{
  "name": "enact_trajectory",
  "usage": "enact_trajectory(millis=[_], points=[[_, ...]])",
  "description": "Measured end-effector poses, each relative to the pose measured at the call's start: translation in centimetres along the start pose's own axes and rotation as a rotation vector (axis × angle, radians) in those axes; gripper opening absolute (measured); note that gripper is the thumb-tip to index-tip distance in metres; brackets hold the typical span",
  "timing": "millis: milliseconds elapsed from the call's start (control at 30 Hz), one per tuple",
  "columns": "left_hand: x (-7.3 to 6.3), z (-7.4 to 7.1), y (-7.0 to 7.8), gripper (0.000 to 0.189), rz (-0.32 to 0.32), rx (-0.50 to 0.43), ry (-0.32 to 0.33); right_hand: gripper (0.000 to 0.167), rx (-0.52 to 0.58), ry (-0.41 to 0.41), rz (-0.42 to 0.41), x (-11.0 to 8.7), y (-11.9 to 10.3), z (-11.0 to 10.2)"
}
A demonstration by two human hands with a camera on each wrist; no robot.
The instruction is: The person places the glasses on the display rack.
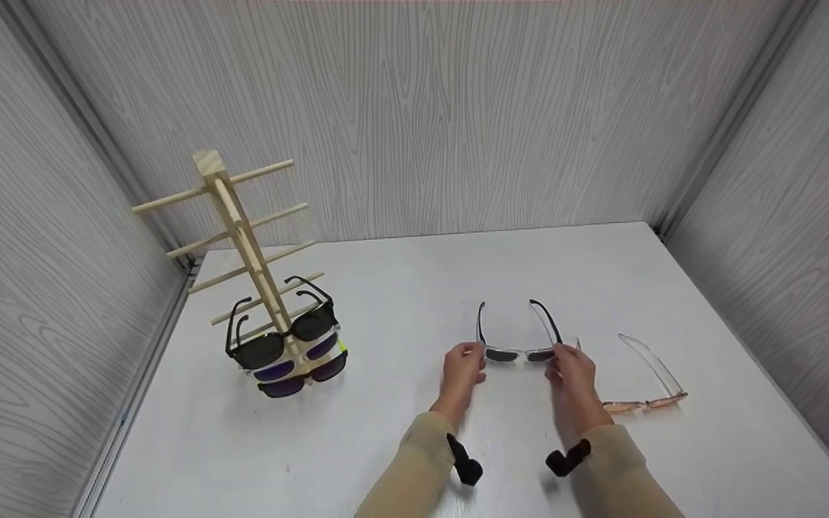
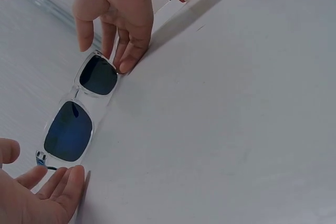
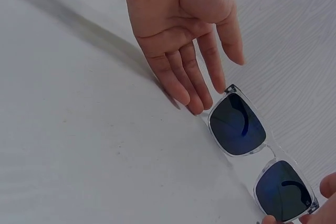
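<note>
A pair of sunglasses (image 1: 502, 355) with a clear front, dark lenses and black temple tips lies between both hands, temples unfolded and pointing away from the person. At its left end is the left hand (image 1: 462, 370); in the right wrist view, that hand's fingers (image 3: 181, 80) stretch toward the frame corner, thumb apart. The right hand (image 1: 574, 370) is at the opposite corner. Seen from the left wrist, its fingertips (image 2: 126, 66) reach the hinge area, and its thumb stands away from them. Bluish reflections show on the lenses (image 2: 69, 131).
On the left stands a wooden glasses rack (image 1: 249, 248) with bare upper pegs. Several sunglasses (image 1: 260, 351) hang on its lower pegs. Right of the right hand, glasses with an orange-tinted front (image 1: 663, 401) lie unfolded on the white table (image 1: 386, 302). Wood-grain panels (image 1: 414, 115) enclose the table.
</note>
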State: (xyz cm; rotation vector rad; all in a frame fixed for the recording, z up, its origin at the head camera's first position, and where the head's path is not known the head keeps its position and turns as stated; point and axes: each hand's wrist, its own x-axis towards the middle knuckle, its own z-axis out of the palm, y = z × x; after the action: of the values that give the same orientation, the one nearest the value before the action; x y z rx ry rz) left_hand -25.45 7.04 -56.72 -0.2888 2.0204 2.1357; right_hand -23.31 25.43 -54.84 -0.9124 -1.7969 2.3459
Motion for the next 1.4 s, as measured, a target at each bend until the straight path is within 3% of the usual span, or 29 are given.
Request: enact_trajectory(millis=[267,733,1033,1400], points=[[-0.1,0.0,0.2,0.028,-0.013,0.020,0.025,0.039,-0.094,0.012,-0.078,0.0,0.3,-0.2],[-0.4,-0.1,0.2,0.028,-0.032,0.063,0.050,0.036,0.000,0.001,0.027,0.3,0.6,-0.4],[-0.5,-0.5,0.1,0.025,0.000,-0.006,0.042,0.030,0.086,-0.031,0.043,-0.3,0.7,-0.6],[-1.1,-1.5,0.1,0.025,-0.029,-0.130,0.005,0.032,0.019,-0.039,0.026,-1.0,0.7,-0.7]])
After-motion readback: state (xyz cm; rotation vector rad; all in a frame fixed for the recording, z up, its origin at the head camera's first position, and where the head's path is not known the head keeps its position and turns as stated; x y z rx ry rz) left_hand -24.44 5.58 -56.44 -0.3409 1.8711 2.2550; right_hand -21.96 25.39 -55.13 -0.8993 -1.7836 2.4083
